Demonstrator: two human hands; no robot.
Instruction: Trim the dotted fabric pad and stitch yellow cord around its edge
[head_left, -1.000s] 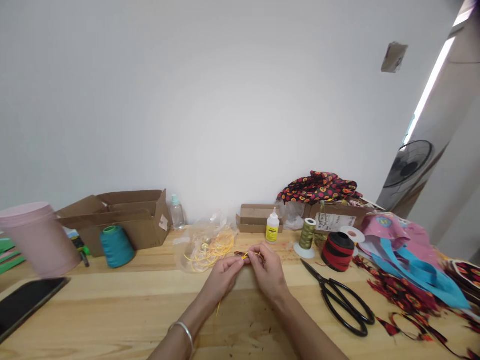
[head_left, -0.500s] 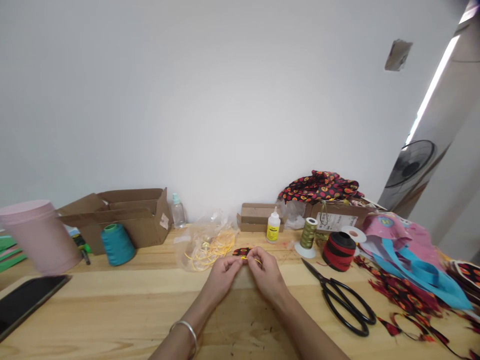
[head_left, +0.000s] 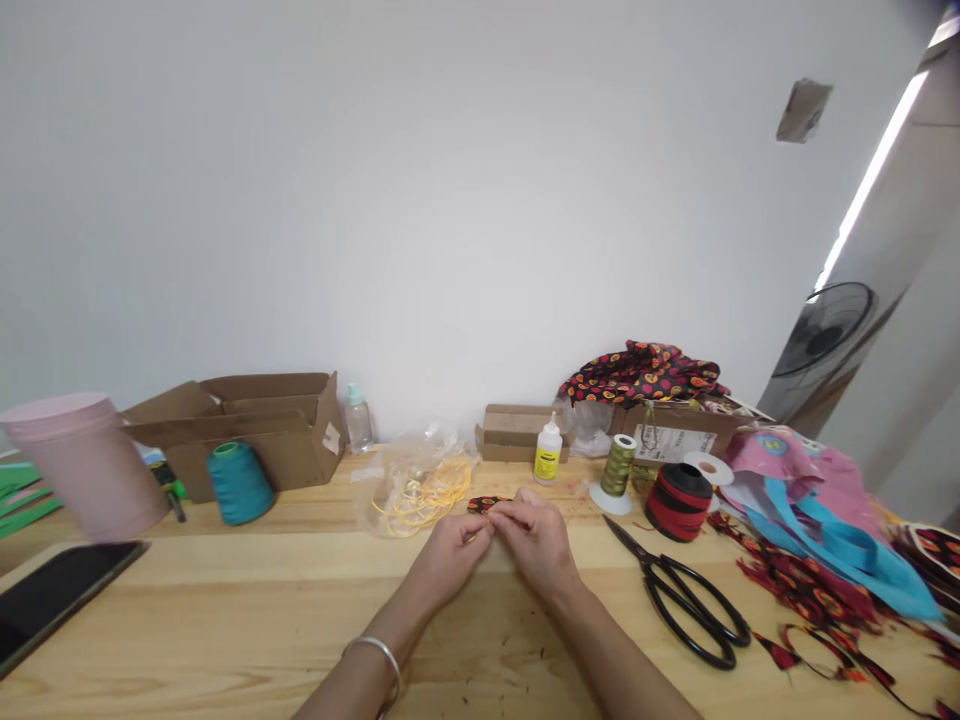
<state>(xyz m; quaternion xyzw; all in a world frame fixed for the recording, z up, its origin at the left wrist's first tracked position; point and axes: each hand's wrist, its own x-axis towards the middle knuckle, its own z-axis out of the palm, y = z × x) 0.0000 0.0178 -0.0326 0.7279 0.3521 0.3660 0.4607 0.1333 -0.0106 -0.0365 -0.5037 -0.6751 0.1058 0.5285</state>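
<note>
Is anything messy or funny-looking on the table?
Yes. Patterned fabric scraps lie scattered over the right side of the table, and a brownish square on the wall, upper right, hangs crooked. The yellow cord pinched between left hand and right hand looks fine.

On the table [head_left: 225, 620], left hand [head_left: 450, 550] and right hand [head_left: 536, 540] side by side, cord [head_left: 489, 519] between them, bag [head_left: 412, 480] just behind. Phone [head_left: 60, 600] far left, scissors [head_left: 660, 575] right. Along the wall, box [head_left: 255, 420] left, glue bottle [head_left: 548, 452] centre.
</note>
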